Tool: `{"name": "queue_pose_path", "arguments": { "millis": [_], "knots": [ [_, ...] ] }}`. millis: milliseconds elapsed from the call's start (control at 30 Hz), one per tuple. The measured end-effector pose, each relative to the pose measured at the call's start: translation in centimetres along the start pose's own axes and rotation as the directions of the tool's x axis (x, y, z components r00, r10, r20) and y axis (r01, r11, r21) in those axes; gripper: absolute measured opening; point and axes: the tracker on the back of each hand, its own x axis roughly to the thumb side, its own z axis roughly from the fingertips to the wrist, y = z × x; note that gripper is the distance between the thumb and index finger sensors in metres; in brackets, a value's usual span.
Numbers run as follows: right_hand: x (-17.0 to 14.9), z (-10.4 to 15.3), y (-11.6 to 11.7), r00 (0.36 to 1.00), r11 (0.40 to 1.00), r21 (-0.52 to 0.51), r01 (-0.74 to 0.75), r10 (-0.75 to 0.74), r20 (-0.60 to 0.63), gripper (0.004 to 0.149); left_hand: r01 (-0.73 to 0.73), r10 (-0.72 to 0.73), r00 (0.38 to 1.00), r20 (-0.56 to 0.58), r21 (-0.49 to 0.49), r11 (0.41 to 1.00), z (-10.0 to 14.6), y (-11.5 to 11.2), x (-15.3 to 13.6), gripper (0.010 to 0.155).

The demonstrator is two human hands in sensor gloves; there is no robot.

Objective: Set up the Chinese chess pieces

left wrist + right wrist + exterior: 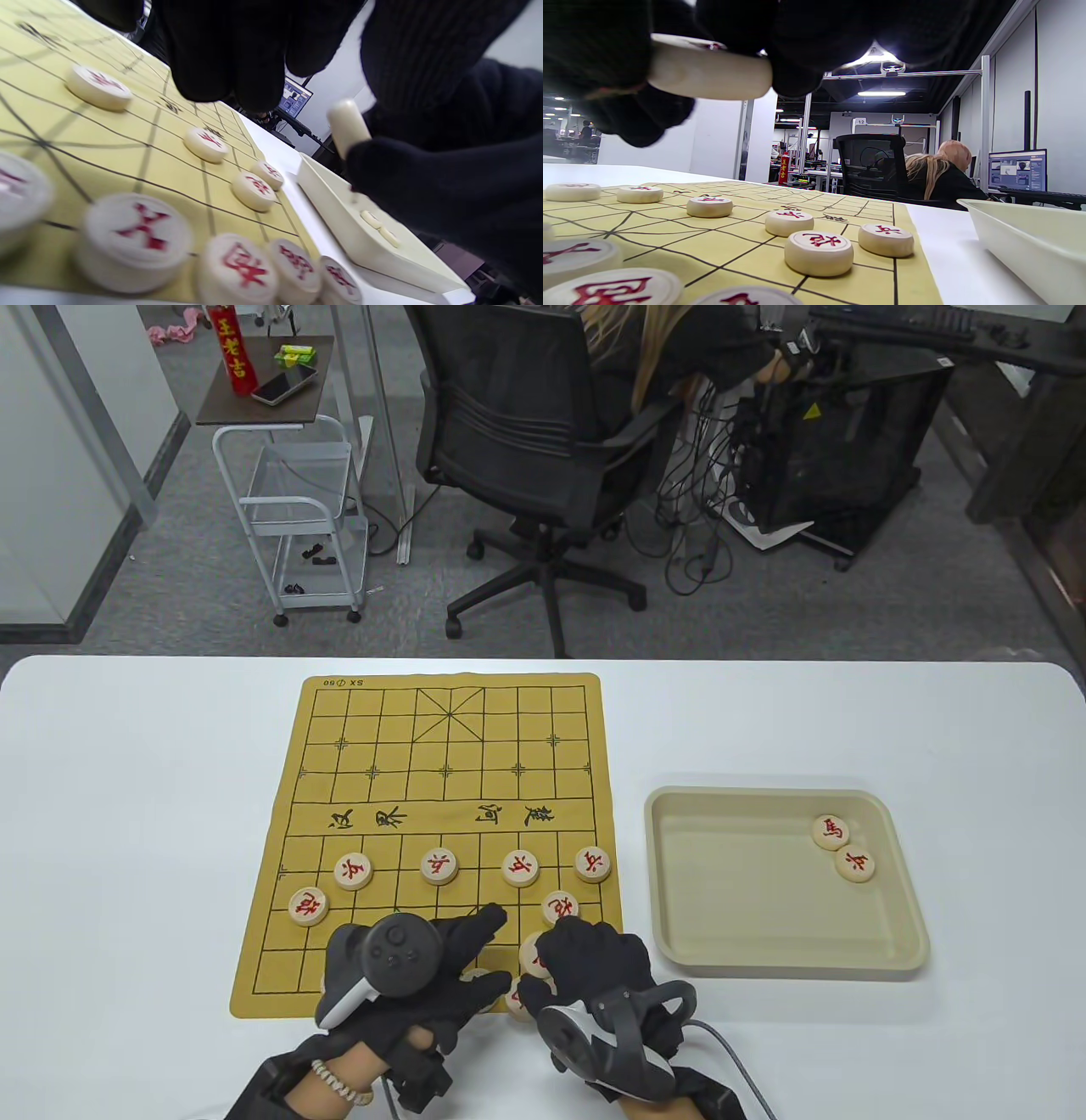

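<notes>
A round pale wooden chess piece [708,72] is pinched in the right grip [594,963], above the yellow board [424,780]. The left grip's [424,967] state cannot be told. Two pieces [842,848] are lodged in the beige tray [679,882] to the right.

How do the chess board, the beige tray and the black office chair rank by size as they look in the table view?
1. Office chair, though farther from the camera, so unsure.
2. Chess board, looking about alike.
3. Beige tray, smallest.

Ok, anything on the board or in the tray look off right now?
Nothing damaged or spilled. The soldier row looks incomplete: four pieces sit along it, with the leftmost point bare, while two pieces remain in the tray. The right hand holds one piece above the board.
</notes>
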Motion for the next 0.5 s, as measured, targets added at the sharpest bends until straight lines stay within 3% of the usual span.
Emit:
{"name": "queue_pose_path", "arguments": {
  "millis": [133,267,500],
  "knots": [
    [0.2,0.2,0.1,1.0,1.0,-0.012,-0.009,0.009,0.007,0.058,-0.1,0.101,0.995,-0.016,0.069,0.993,-1.1,-0.9,0.3,0.066],
    [0.4,0.3,0.8,0.997,0.998,-0.012,-0.065,0.066,0.027,0.058,-0.135,0.138,0.989,-0.057,0.054,0.989,-1.7,-1.7,0.2,0.061],
    [-0.2,0.2,2.1,0.999,0.996,0.076,-0.052,0.052,0.012,0.064,-0.133,0.14,0.986,-0.089,0.078,0.988,-1.2,-0.5,-0.8,0.06]
  ]
}}
